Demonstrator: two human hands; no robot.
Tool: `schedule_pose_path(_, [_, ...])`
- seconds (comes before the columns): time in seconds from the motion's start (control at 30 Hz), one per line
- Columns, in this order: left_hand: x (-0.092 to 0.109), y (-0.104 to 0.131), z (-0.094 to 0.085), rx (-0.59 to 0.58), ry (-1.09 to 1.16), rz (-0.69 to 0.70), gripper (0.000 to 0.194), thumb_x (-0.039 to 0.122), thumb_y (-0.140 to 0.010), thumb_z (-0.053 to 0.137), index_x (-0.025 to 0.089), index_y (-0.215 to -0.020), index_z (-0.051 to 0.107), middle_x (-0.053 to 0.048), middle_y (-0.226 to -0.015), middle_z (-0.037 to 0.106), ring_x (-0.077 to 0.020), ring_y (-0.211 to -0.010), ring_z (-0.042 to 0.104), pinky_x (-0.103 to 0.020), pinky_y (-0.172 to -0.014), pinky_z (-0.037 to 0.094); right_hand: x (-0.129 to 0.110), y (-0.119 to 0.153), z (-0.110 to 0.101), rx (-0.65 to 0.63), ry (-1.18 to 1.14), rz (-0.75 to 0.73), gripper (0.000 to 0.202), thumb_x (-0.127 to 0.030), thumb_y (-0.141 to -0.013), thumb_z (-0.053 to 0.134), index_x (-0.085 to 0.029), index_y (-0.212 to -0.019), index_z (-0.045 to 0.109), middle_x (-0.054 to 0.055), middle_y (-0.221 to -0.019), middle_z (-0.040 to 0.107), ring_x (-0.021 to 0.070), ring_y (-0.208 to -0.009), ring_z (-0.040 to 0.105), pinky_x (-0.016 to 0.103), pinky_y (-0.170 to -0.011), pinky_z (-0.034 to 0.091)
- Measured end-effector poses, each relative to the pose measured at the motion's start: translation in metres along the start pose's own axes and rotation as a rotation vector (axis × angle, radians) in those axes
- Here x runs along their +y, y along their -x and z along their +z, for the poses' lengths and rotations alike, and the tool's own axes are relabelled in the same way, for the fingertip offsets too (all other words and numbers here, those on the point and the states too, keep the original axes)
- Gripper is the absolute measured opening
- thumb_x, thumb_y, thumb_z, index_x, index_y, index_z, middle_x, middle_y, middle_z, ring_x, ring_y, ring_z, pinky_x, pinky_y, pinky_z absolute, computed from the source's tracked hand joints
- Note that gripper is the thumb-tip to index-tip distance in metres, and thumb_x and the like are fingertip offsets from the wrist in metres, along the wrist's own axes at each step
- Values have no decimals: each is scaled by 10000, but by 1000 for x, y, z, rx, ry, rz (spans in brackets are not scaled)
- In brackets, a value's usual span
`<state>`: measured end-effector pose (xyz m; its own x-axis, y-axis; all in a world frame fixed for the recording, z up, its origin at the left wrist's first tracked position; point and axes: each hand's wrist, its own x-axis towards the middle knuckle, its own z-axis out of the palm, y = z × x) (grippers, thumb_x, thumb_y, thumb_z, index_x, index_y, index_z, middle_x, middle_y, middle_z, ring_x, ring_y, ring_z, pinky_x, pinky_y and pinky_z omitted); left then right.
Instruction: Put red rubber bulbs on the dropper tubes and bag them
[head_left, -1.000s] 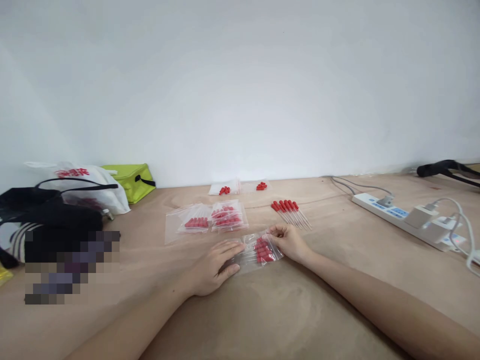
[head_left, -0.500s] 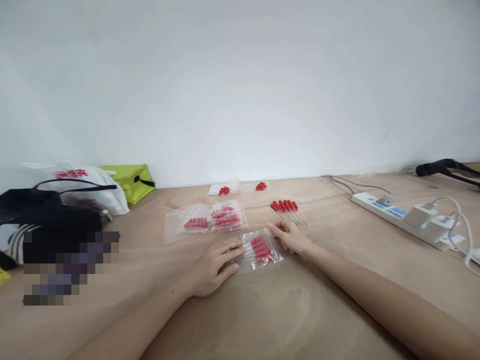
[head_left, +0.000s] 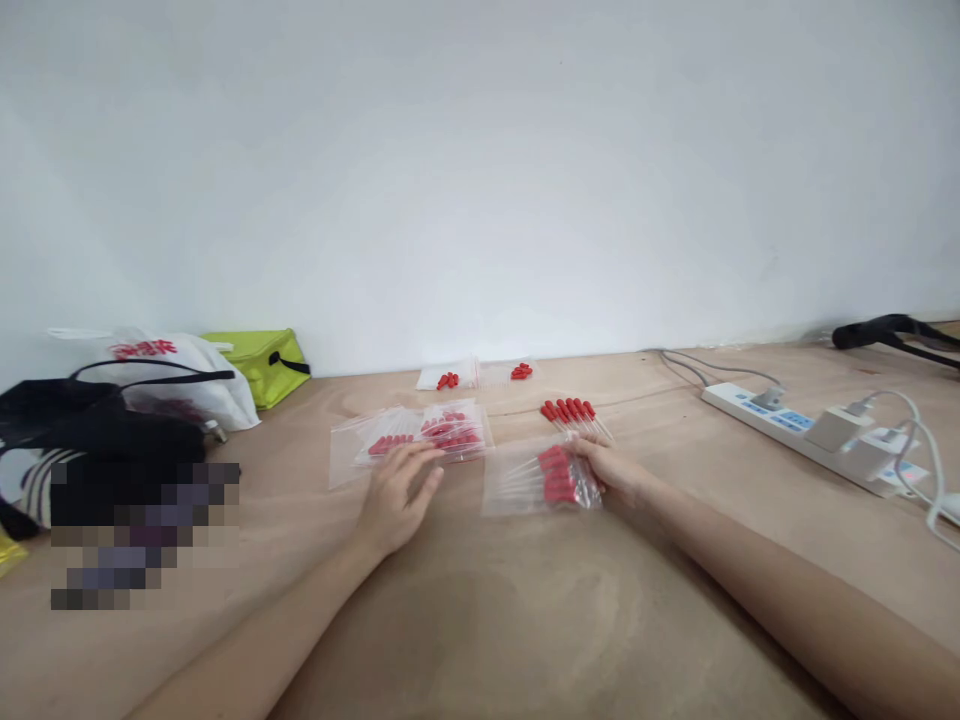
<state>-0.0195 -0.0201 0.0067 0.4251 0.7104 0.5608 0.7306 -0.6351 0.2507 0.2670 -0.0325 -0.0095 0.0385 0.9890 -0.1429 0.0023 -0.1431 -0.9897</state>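
Note:
My right hand (head_left: 600, 462) pinches the right edge of a clear zip bag (head_left: 510, 480). Inside that bag lie several droppers with red rubber bulbs (head_left: 556, 475) and thin clear stems. Fingers apart, my left hand (head_left: 401, 495) reaches by the near edge of two overlapping filled bags, and whether it touches them I cannot tell. The left filled bag (head_left: 384, 445) and the right filled bag (head_left: 454, 432) hold more red-bulbed droppers. Beyond my right hand, several loose droppers (head_left: 568, 410) lie side by side, their stems partly hidden by it.
Near the wall lie two small bags with red bulbs (head_left: 448, 381) (head_left: 521, 371). A white power strip (head_left: 780, 425) with plugs and cables runs along the right. A black bag (head_left: 97, 430), a white plastic bag (head_left: 217, 385) and a lime-green bag (head_left: 255, 362) crowd the left.
My right hand has drawn the bag of droppers to the right. My left hand has come off that bag and moved left, toward the filled bags.

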Motion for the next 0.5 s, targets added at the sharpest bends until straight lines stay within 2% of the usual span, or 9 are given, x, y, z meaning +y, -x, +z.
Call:
schedule_pose_path(0.07, [-16, -7, -3, 120, -63, -152, 217, 305, -819, 413, 189, -926, 562, -57, -971, 597, -208, -966, 512, -366, -894, 361, -1, -5, -6, 126, -42, -39, 107, -309, -703, 465, -206, -694, 438, -56, -458, 465, 75, -336, 388, 199, -333, 292])
schedule_pose_path(0.13, [-36, -14, -9, 162, -159, -322, 212, 312, -796, 429, 183, -900, 563, -70, -941, 603, -230, -946, 517, -375, -873, 369, -2, -7, -8, 191, -57, -78, 112, -321, -722, 445, -209, -718, 431, -32, -498, 495, 90, -370, 429, 211, -343, 328])
schedule_pose_path(0.2, [-57, -22, -18, 131, -258, -504, 233, 316, -763, 469, 168, -916, 564, -102, -974, 592, -266, -993, 493, -397, -878, 356, -2, -9, -4, 196, -76, -112, 114, -323, -738, 437, -209, -735, 438, 3, -562, 537, 104, -415, 475, 224, -360, 382])
schedule_pose_path(0.3, [-87, -33, -31, 43, -329, -781, 319, 373, -743, 487, 133, -944, 548, -144, -987, 580, -314, -1028, 471, -428, -836, 370, -2, -11, 12, 179, -161, -128, 76, -278, -741, 458, -205, -763, 453, 43, -700, 589, 122, -518, 544, 260, -481, 499])
schedule_pose_path(0.4, [-108, -41, -38, 10, -315, -825, 426, 448, -697, 526, 73, -899, 533, -142, -903, 601, -329, -939, 521, -415, -732, 415, -2, -17, 37, 179, -232, -97, 59, -207, -730, 482, -201, -778, 448, 30, -707, 582, 130, -593, 582, 282, -588, 540])
schedule_pose_path(0.5, [-121, -45, -36, 3, -289, -819, 404, 410, -608, 622, 50, -766, 529, -112, -757, 611, -307, -830, 560, -362, -639, 428, -4, -24, 60, 139, -173, -54, 127, -122, -715, 475, -191, -818, 446, 5, -673, 567, 114, -606, 596, 263, -623, 542])
